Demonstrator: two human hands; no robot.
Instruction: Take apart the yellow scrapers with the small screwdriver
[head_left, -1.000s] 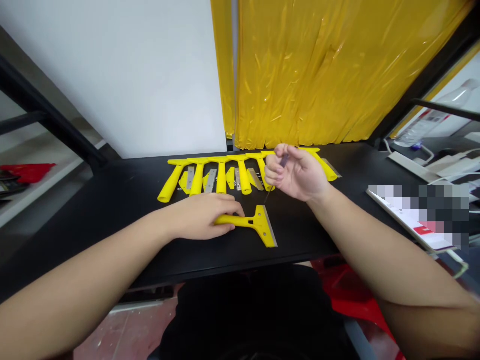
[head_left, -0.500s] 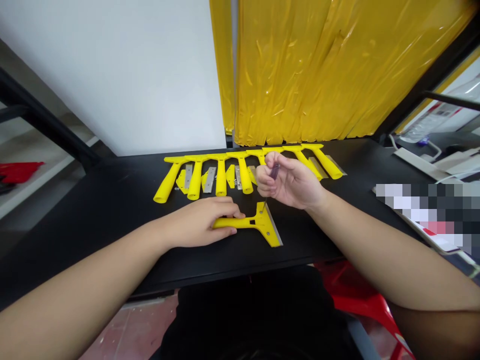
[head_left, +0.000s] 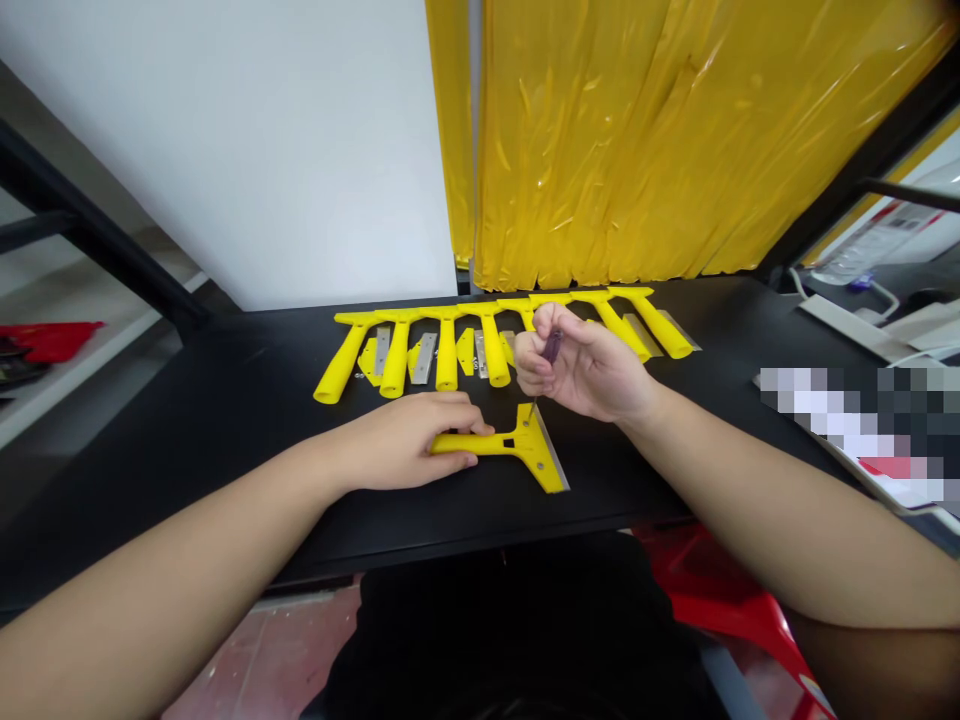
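The yellow scraper (head_left: 532, 448) is lying flat on the black table (head_left: 262, 430), nearer the person than the row of yellow handles (head_left: 448, 355). Before that row, the left hand (head_left: 405, 440) is pinching the scraper's grip between thumb and fingers. The right hand (head_left: 589, 370), partly covering the row, is curling its fingers around a screwdriver (head_left: 553, 348), whose shaft is pointing down at the scraper; exact contact is too small to tell. Metal blades (head_left: 424, 358) and yellow plates (head_left: 466, 352) are lying between the row's handles.
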